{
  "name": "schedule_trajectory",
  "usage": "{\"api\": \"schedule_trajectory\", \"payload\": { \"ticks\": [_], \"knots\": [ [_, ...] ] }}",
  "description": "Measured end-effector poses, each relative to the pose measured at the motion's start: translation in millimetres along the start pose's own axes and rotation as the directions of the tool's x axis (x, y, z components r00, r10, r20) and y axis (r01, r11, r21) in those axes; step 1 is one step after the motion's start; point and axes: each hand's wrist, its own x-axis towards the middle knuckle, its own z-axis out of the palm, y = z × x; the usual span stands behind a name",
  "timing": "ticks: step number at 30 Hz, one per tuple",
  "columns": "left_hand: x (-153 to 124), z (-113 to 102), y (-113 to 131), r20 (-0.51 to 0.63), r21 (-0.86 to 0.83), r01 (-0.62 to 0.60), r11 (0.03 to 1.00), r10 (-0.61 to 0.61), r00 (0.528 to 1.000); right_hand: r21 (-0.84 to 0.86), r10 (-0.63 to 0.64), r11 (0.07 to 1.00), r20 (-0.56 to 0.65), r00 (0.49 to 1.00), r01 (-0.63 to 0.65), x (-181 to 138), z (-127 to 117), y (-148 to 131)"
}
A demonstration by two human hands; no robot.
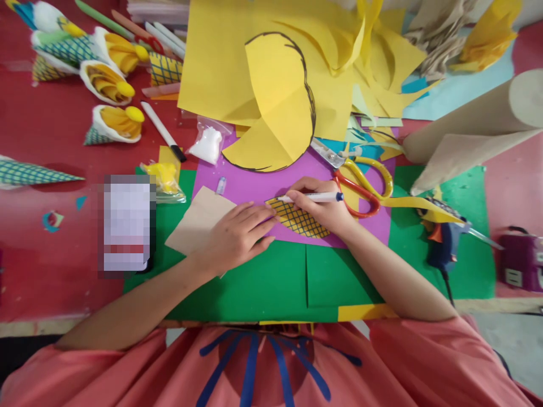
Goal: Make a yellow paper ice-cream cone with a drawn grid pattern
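Note:
My right hand point(323, 204) is closed around a white marker point(324, 197) with a dark blue end. Its tip points at the upper left of a yellow paper cone point(303, 219) drawn over with a dark criss-cross grid. My left hand point(240, 234) lies flat, fingers stretched, its fingertips at the left end of the cone. Under that hand is a beige paper piece point(199, 217). Both hands rest over a purple sheet point(271, 189). Just right of the marker lie scissors point(358, 186) with red and yellow handles.
A folded yellow paper shape point(284, 107) with a black outline lies ahead. Finished-looking paper cones point(114, 124) sit at the left, near a blurred-out phone-like object point(127, 220). At the right are a glue gun point(443, 243) and a beige paper roll point(470, 113).

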Motion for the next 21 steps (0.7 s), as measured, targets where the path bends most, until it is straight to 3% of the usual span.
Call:
{"api": "schedule_trajectory", "payload": {
  "ticks": [21],
  "knots": [
    [0.7, -0.8, 0.9, -0.04, 0.023, -0.001, 1.0, 0.002, 0.999, -0.024, -0.016, 1.0, -0.004, 1.0, 0.016, 0.9, 2.1, -1.0]
  ]
}}
